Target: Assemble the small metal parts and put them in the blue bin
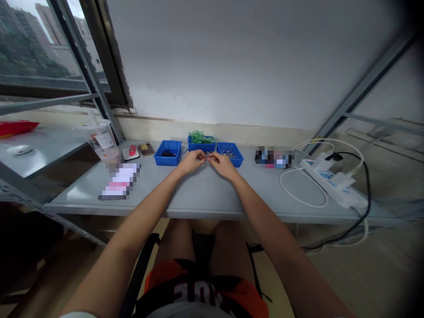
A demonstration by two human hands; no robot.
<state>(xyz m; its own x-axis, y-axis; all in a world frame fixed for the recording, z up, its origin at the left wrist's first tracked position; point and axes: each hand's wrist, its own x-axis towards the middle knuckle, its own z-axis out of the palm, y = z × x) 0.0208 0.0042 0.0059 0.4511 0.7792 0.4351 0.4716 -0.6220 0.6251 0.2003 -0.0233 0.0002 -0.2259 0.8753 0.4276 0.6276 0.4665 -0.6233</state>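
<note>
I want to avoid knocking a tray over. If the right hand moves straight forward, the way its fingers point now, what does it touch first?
Probably the left hand, since the right hand points left and slightly forward. Past it lies the middle blue tray; depth is unclear.

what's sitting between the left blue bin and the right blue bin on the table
In the head view, a third blue bin holding green pieces stands between the left bin and right bin, set slightly farther back.

Single head-worn view, looking forward and down from a seated position; surface (pixel 205 194) at mid-range, hands meeting toward 12 o'clock, wall close behind.
</note>
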